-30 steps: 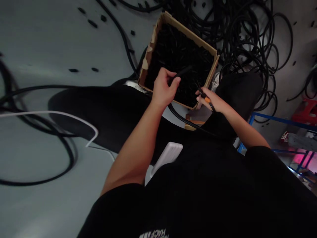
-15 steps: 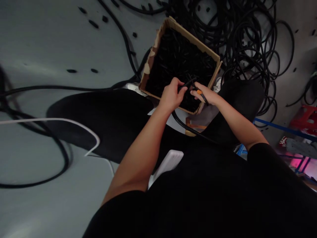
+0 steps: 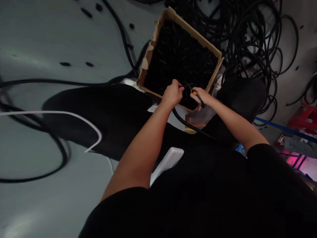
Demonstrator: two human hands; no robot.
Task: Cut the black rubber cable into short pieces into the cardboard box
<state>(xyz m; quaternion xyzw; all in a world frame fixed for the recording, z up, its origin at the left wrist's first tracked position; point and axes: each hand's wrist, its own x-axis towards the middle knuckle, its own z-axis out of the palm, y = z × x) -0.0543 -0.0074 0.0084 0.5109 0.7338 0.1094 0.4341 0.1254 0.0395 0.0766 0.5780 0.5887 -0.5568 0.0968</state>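
My left hand (image 3: 173,93) is closed around a black cable (image 3: 187,124), which runs down from under the palm and across my lap. Only a short bit of its dark end shows past the fingertips. In my right hand (image 3: 204,96) is a pair of scissors (image 3: 198,98) with black and orange handles. Their blades point up and to the left, close to the cable end; whether they touch it I cannot tell. Both hands are over the near edge of a cardboard box (image 3: 195,31). Inside lie many short black cut pieces (image 3: 183,53).
Coils of black cable (image 3: 255,43) are heaped behind and right of the box. Loose black pieces (image 3: 64,64) lie on the grey floor. A white cord (image 3: 74,115) crosses at left, and a white device (image 3: 170,158) rests at my lap. A red stool (image 3: 305,117) stands at right.
The scissors have drawn back slightly from the left hand, and their blades look closer together. Less cable shows past the left fingertips. The whole view has shifted a little.
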